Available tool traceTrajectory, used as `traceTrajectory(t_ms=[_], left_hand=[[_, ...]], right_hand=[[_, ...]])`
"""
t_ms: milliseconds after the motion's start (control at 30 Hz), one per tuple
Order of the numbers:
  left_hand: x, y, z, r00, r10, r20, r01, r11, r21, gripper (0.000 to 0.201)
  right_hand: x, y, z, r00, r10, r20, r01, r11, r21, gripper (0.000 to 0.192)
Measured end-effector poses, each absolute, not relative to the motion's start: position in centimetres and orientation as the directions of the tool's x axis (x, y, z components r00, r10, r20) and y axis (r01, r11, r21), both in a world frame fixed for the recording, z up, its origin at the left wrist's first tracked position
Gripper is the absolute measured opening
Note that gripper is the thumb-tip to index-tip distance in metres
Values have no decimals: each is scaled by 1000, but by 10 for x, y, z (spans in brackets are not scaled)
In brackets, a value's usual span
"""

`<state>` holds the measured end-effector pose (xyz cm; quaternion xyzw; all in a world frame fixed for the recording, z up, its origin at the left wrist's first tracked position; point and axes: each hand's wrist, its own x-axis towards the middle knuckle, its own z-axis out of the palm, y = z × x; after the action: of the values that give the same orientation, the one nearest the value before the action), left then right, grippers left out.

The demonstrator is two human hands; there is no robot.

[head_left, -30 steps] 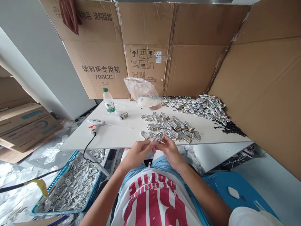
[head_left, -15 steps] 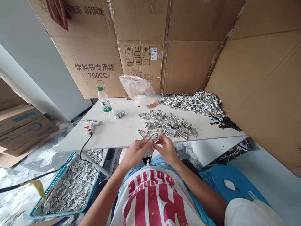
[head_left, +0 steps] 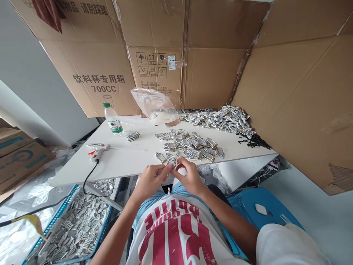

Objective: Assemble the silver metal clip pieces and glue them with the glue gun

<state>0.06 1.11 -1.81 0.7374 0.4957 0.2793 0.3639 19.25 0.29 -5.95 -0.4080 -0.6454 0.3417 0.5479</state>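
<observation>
The fingertips of both hands pinch 1 small silver metal clip (head_left: 172, 162), held in the air just above the near edge of the white table (head_left: 124, 162). The left hand (head_left: 151, 179) closes on the clip from the left with thumb and forefinger; the right hand (head_left: 189, 176) closes on it from the right, fingers curled narrow around it. Both forearms rise from the lap over a white shirt with red lettering (head_left: 176, 235).

Just beyond the hands, a loose group of the same clips (head_left: 193, 144) lies on the table. Farther back and to the right, a larger heap of clips (head_left: 220, 119) spreads toward the cardboard wall (head_left: 289, 95), with small black pieces (head_left: 253, 141) beside it. A clear plastic bag (head_left: 154, 105) stands behind the group. To the left lie a short stack of clips (head_left: 133, 136), 1 water bottle (head_left: 112, 119) and 1 glue gun (head_left: 96, 150), its cord dropping off the table edge. Below left, a blue basket (head_left: 59, 208) holds many more clips. A blue stool (head_left: 259, 213) sits at the right.
</observation>
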Motion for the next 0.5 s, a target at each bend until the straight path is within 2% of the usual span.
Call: traceTrajectory(t_ms=[333,500], left_hand=[[-4,13,-18,320,942,96,506,-256,823,64],[-4,15,-20,313,938,147,512,-297,806,62]], right_hand=[[196,0,-52,-126,895,427,128,442,-888,23],[194,1,-54,-165,916,365,7,371,-929,15]])
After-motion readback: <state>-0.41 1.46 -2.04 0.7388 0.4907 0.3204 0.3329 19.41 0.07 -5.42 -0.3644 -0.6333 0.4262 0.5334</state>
